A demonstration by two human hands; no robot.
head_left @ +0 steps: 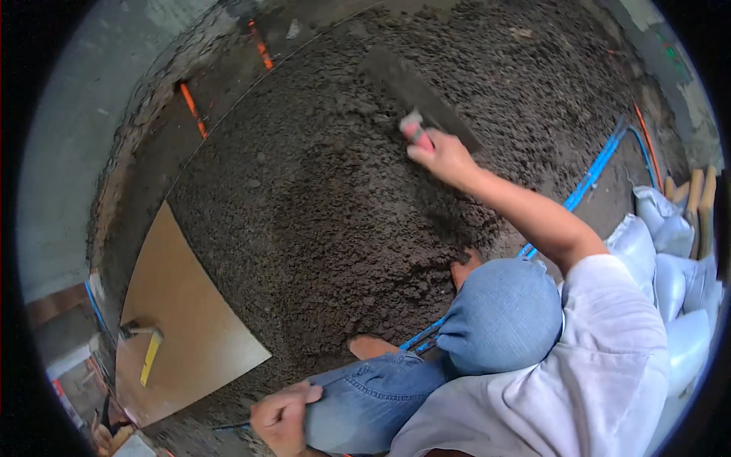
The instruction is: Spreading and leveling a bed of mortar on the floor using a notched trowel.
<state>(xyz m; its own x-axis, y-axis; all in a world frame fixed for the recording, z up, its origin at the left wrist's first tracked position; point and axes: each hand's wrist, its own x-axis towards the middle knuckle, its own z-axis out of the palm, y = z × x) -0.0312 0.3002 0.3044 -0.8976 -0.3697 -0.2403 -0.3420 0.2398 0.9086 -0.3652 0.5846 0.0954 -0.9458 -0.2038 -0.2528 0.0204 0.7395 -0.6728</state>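
R hand [445, 158] has fingers wrapped round the pinkish-red handle of a trowel [430, 103], up in the top-centre pt of the view, a bit R of middle. Blade's long & flat, set on a diagonal, upper-L to lower-R, over rough dark mortar [304, 206]; can't tell if it's touching the surface or just above. R arm comes in from a white sleeve [609, 282] on the R.

L hand [283, 415] is down low, curled loosely w/ thumb out, next to the jeans [358, 407]; can't tell if it's gripping anything.

One bare foot [373, 348] shows just past the jeans, nr the mortar's lower edge.

Far L: big beige tile [190, 305], bordering the mortar, w/ a yellow-handled hammer [151, 358] lying on top. Above it, 2 short orange pipes [193, 110] stick out nr the grey wall [65, 175].

R side: blue pipes [594, 171] run diag. past the mortar, w/ pale full bags [632, 247] stacked nearby & a few wooden handles [697, 206] just behind.
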